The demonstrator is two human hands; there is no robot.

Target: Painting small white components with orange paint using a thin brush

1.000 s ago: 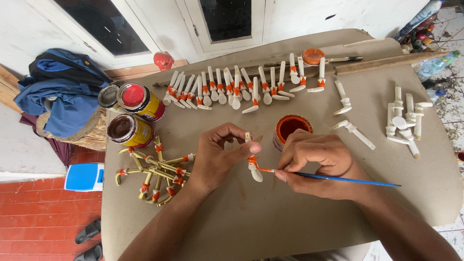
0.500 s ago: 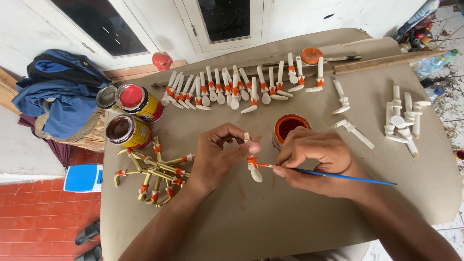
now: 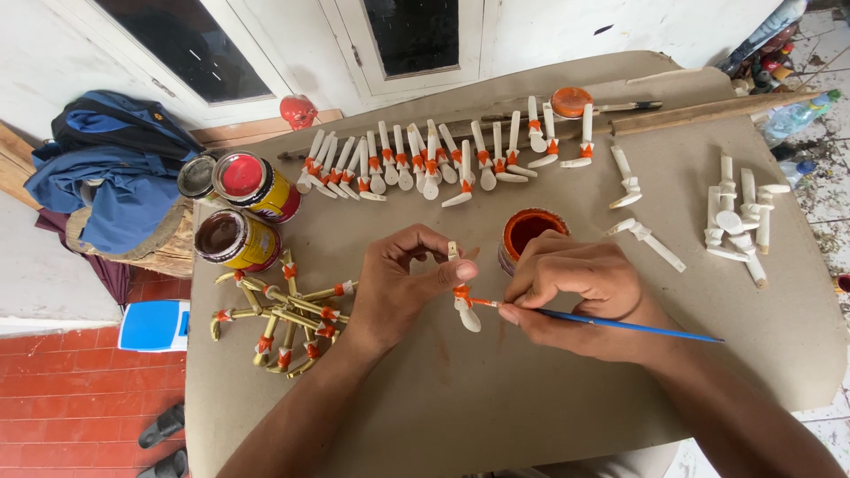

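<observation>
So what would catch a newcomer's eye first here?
Mid-table, the left hand holds a small white piece while the right hand touches a blue-handled brush to its orange band. Behind them lies a long row of orange-banded white pieces, with open paint cans at left.

A table (image 3: 425,416) under brown paper carries it all: a row of white pegs with orange bands (image 3: 434,164) along the far edge, bare white pegs (image 3: 739,217) by the right edge, three paint tins (image 3: 235,208) and yellow painted pegs (image 3: 283,314) near the left edge.
</observation>
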